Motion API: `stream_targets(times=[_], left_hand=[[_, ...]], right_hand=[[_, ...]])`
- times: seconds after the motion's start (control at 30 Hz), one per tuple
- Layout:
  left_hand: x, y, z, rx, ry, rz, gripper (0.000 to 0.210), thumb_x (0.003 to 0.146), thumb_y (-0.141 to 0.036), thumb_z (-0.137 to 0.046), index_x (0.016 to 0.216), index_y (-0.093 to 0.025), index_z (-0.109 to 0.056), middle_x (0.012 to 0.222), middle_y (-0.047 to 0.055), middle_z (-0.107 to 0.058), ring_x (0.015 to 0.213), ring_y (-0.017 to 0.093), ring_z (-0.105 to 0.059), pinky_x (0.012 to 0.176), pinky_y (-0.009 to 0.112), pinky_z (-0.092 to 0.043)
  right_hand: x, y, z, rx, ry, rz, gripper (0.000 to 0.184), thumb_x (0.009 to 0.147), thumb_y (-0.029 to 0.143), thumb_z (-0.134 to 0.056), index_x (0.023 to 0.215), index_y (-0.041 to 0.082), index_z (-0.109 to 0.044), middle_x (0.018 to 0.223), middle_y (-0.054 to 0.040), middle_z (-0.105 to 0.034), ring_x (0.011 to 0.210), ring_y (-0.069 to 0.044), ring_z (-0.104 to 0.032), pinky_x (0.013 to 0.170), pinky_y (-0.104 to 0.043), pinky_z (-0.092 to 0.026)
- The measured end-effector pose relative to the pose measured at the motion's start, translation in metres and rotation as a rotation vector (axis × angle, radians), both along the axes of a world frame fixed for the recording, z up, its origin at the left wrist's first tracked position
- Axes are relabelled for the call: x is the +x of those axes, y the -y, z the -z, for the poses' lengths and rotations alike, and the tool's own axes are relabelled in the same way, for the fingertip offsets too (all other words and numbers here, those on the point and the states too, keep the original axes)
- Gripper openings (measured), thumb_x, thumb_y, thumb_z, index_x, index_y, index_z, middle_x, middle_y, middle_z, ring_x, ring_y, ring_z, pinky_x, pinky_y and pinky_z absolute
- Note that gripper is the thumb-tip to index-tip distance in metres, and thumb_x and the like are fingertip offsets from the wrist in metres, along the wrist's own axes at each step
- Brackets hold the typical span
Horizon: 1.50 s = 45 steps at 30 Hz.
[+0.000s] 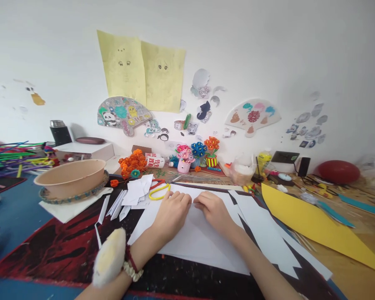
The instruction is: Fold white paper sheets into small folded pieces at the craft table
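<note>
My left hand and my right hand are close together above a large white paper sheet. The fingers of both are curled into a pinch, fingertips facing each other across a small gap. What they pinch, if anything, blends with the white paper and cannot be made out. Scissors with yellow and red handles lie just beyond my left hand. Left of them are a pile of small white paper pieces and several folded paper strips. A fluffy white and yellow ornament sits by my left wrist.
A beige basin stands on the left. Cut white paper and a yellow sheet lie on the right. Pipe-cleaner flowers, a clear plastic container and a thermos line the back by the wall.
</note>
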<state>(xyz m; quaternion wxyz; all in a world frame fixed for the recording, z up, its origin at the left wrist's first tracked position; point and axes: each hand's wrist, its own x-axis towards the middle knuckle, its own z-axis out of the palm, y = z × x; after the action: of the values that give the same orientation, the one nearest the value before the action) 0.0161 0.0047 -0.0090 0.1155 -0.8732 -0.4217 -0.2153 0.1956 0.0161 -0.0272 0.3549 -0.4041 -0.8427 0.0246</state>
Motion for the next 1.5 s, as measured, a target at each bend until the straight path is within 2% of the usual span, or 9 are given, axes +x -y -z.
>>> stream_targets(times=[0.1, 0.3, 0.47, 0.63, 0.97, 1.27, 1.5], left_hand=[[0.002, -0.001, 0.003, -0.059, 0.084, -0.008, 0.017, 0.093, -0.017, -0.039, 0.085, -0.017, -0.054, 0.079, 0.003, -0.059, 0.076, 0.02, -0.054, 0.067, 0.032, -0.041], [0.005, -0.002, 0.007, -0.204, 0.209, -0.028, 0.017, 0.092, -0.015, -0.039, 0.084, -0.016, -0.054, 0.085, 0.005, -0.062, 0.081, 0.02, -0.056, 0.07, 0.03, -0.044], [0.006, -0.001, 0.007, -0.308, 0.259, -0.05, 0.014, 0.089, -0.015, -0.042, 0.085, -0.017, -0.055, 0.087, 0.005, -0.063, 0.082, 0.02, -0.058, 0.069, 0.029, -0.044], [0.006, -0.001, 0.007, -0.319, 0.271, -0.05, 0.015, 0.089, -0.016, -0.041, 0.087, -0.017, -0.056, 0.087, 0.006, -0.063, 0.082, 0.02, -0.059, 0.069, 0.029, -0.044], [0.006, -0.003, 0.011, -0.29, 0.246, -0.016, 0.014, 0.087, -0.015, -0.041, 0.087, -0.017, -0.055, 0.085, 0.005, -0.062, 0.08, 0.02, -0.058, 0.068, 0.029, -0.043], [0.003, -0.002, 0.004, -0.278, 0.243, 0.02, 0.017, 0.089, -0.015, -0.036, 0.085, -0.018, -0.053, 0.083, 0.004, -0.059, 0.079, 0.019, -0.055, 0.068, 0.03, -0.041], [0.003, -0.001, -0.002, -0.301, 0.321, 0.036, 0.013, 0.086, -0.014, -0.039, 0.083, -0.018, -0.051, 0.084, 0.004, -0.06, 0.08, 0.019, -0.054, 0.07, 0.03, -0.041]], right_hand=[[-0.001, 0.001, 0.0, 0.017, 0.005, -0.01, 0.017, 0.086, 0.005, -0.052, 0.081, 0.019, -0.06, 0.077, -0.003, -0.06, 0.074, -0.019, -0.054, 0.067, -0.03, -0.04], [-0.008, 0.002, 0.003, -0.012, -0.025, -0.053, 0.005, 0.089, 0.018, -0.057, 0.085, 0.019, -0.06, 0.083, -0.0041, -0.063, 0.079, -0.02, -0.055, 0.072, -0.033, -0.041], [-0.01, -0.001, 0.007, -0.048, -0.091, -0.045, 0.014, 0.085, 0.009, -0.058, 0.075, 0.018, -0.058, 0.074, -0.0018, -0.059, 0.073, -0.018, -0.053, 0.066, -0.03, -0.04], [-0.009, -0.003, 0.011, -0.083, -0.169, -0.037, 0.019, 0.081, 0.006, -0.06, 0.068, 0.019, -0.054, 0.07, 0.0001, -0.057, 0.069, -0.017, -0.053, 0.063, -0.027, -0.039], [-0.007, -0.003, 0.009, -0.076, -0.237, -0.025, 0.022, 0.074, 0.0, -0.051, 0.062, 0.019, -0.049, 0.064, 0.0007, -0.054, 0.064, -0.015, -0.05, 0.058, -0.025, -0.036], [-0.001, -0.009, 0.01, -0.052, -0.267, -0.012, 0.022, 0.07, 0.0, -0.046, 0.059, 0.019, -0.051, 0.064, -0.0003, -0.056, 0.063, -0.015, -0.051, 0.057, -0.025, -0.037], [0.002, -0.008, 0.005, 0.009, -0.285, -0.001, 0.022, 0.071, 0.002, -0.045, 0.061, 0.02, -0.052, 0.064, -0.0007, -0.058, 0.064, -0.017, -0.052, 0.058, -0.027, -0.039]])
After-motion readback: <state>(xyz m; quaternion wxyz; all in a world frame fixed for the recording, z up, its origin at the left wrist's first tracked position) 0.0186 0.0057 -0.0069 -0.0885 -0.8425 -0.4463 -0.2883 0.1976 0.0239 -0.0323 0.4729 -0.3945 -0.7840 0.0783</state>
